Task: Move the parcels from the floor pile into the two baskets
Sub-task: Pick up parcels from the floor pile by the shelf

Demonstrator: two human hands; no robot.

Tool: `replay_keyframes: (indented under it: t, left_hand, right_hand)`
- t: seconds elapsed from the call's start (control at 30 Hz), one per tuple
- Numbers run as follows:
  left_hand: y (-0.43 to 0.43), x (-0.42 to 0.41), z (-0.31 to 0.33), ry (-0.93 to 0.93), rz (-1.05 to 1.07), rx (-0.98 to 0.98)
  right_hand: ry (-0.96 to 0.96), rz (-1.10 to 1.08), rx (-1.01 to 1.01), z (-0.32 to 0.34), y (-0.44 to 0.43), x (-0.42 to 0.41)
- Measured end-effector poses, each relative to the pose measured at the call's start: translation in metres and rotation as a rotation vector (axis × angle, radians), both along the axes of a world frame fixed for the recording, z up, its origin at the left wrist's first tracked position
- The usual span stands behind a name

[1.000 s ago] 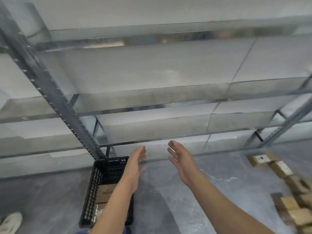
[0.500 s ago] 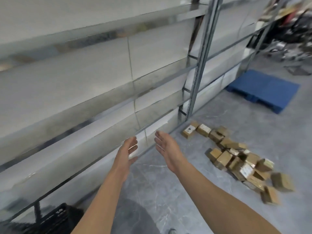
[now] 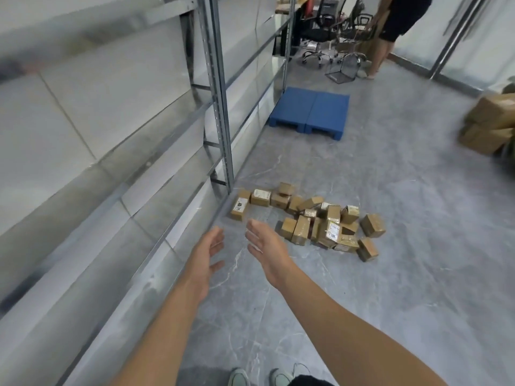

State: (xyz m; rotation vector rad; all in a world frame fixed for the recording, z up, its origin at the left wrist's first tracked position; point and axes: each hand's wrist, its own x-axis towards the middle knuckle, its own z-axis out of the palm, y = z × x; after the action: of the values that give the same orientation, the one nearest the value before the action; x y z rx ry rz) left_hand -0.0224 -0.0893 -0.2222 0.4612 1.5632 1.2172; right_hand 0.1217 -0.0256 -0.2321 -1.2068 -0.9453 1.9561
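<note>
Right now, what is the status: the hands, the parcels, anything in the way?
Left hand and right hand open, both empty. Parcel pile on floor ahead, not yet touched. No obstacle seen before it; shelf rack close on the left.

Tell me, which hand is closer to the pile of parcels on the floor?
The right hand: it hovers open just left of the parcel pile, not touching it. The left hand, also open, is farther left, nearer the shelving rack.

Grey marbled floor (image 3: 390, 190) carrying parcel pile (image 3: 320, 221) just beside shelving upright (image 3: 223, 135); blue pallet (image 3: 312, 110) lying beyond, well apart.
</note>
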Motion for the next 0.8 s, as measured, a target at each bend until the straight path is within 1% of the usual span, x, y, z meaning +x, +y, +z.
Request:
replay_keyframes:
  t: [0.17,0.4,0.63,0.8]
  left_hand:
    - [0.024,-0.002,-0.013,-0.005,-0.156,-0.027]
    - [0.058,0.028,-0.026,-0.008,-0.323,-0.057]
    - [0.095,0.062,-0.047,0.026,-0.442,-0.108]
    - [0.148,0.095,-0.065,0.032,-0.464,-0.175]
  right_hand:
    - [-0.036,-0.128,-0.01,-0.006,0.003,0.005]
    - [-0.075,-0.3,-0.037,-0.015,0.008,0.043]
    - [-0.081,-0.366,-0.081,-0.042,0.035,0.08]
    - [-0.082,-0.404,-0.14,-0.068,0.082,0.121]
